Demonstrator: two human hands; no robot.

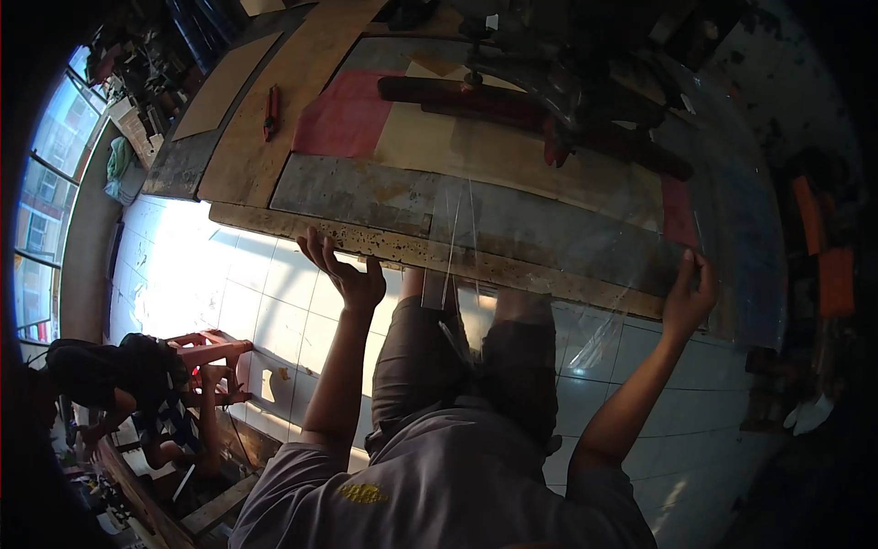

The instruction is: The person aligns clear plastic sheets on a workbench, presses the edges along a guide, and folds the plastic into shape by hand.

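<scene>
A clear plastic sheet [599, 339] lies across the right part of the workbench and hangs over its front edge. My right hand [690, 288] pinches the sheet's edge between thumb and fingers, near the red end of a long paper strip. At the bench's wooden front edge [366, 240], my left hand [343, 274] is raised with its fingers apart, holding nothing visible. Beyond the hands, a red and cream strip [430, 137] lies flat on the grey bench top. A dark machine arm [512, 101] with a long bar extends over the strip.
A red cutter [272, 113] lies on the brown board [247, 156] at the left. Another person [128, 389] sits at the lower left beside a red stool [215, 352]. Orange objects [823, 247] are at the far right. The tiled floor [302, 311] shows below the bench.
</scene>
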